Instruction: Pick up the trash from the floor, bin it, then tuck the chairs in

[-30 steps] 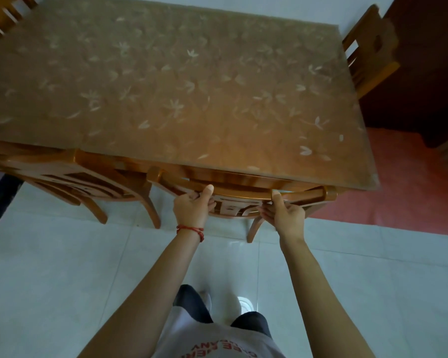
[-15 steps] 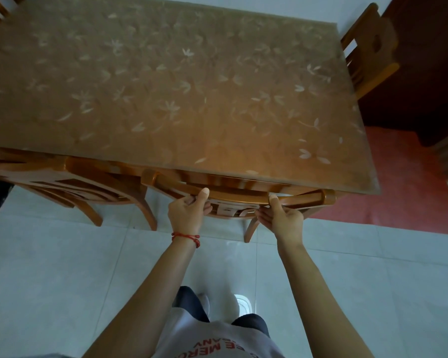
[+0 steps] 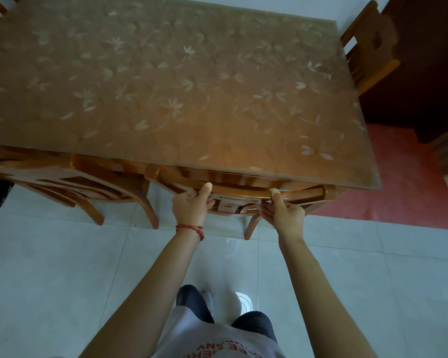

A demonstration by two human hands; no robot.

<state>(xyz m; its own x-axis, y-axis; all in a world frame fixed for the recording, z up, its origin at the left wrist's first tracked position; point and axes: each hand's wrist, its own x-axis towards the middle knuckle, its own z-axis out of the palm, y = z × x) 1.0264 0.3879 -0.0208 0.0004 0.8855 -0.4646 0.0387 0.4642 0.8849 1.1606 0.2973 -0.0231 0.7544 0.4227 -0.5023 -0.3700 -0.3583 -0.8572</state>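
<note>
Both the left hand (image 3: 192, 206) and the right hand (image 3: 285, 213) clenched the chair (image 3: 241, 189) by its top rail (running crosswise, parallel to the table (image 3: 166, 99) near edge), seat already under it.

— Where are the hands?
— Both grip the top rail of the wooden chair (image 3: 239, 193): left hand (image 3: 192, 206), right hand (image 3: 285, 215), thumbs on top.
— And the chair?
— Pushed under the tabletop (image 3: 166, 94), beside a second chair (image 3: 70, 182) on the tiled floor (image 3: 49, 280).
</note>
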